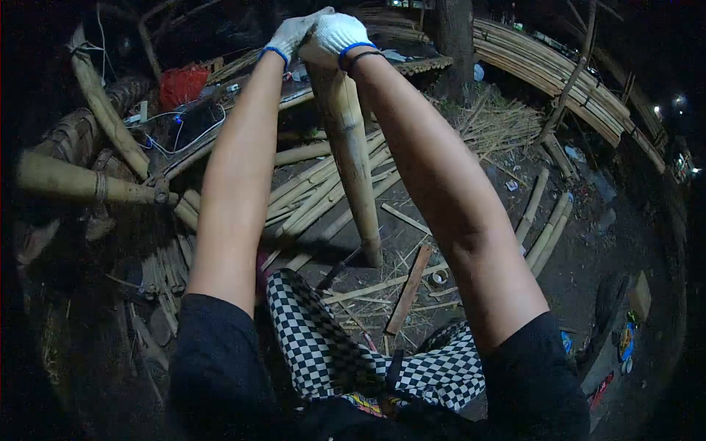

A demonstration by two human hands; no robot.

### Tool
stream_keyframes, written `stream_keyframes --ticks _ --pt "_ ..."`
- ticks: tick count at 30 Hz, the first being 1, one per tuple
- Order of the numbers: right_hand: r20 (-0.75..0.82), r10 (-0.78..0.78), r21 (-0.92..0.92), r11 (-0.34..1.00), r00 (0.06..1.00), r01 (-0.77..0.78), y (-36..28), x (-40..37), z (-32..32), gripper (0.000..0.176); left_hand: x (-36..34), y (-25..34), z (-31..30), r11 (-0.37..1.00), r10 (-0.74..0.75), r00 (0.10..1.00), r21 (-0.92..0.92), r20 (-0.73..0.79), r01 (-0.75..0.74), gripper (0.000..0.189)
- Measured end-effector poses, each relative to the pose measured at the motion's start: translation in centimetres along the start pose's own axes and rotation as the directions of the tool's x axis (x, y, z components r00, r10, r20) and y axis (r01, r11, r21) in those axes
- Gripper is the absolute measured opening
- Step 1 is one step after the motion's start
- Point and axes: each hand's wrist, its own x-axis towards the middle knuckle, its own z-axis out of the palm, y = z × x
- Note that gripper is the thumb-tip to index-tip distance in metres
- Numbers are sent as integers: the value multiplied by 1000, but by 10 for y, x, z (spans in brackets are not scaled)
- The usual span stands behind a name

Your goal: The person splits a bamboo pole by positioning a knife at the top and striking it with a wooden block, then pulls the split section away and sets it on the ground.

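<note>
Both my arms reach up and forward, and each hand wears a white glove with a blue cuff. A thick bamboo pole [349, 147] stands nearly upright on the ground, leaning slightly. My right hand [335, 38] is at the pole's top end, its back towards me and its fingers hidden. Close against it on the left is my left hand [293, 35], its fingers curled near the top of the pole. What lies between the two hands cannot be made out.
Split bamboo strips [323, 198] lie on the ground behind the pole. A flat wooden piece [409, 290] lies near my checkered trousers [316, 338]. At left are a horizontal bamboo pole [88, 180], white cables and a red bag [182, 85]. Long bamboo lengths [559, 81] are stacked at upper right.
</note>
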Motion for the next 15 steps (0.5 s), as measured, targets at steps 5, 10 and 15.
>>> stream_keyframes --ticks 5,10,15 --pt "-39 60 107 993 997 -55 -3 22 21 29 22 -8 -6 981 181 983 65 10 -181 64" --pt "-41 104 152 984 994 -97 -7 24 20 25 68 -43 -6 837 277 961 488 10 -246 57" --pt "-111 -8 214 976 994 32 -31 1 6 25 131 -120 -25 649 276 955 712 108 -268 51"
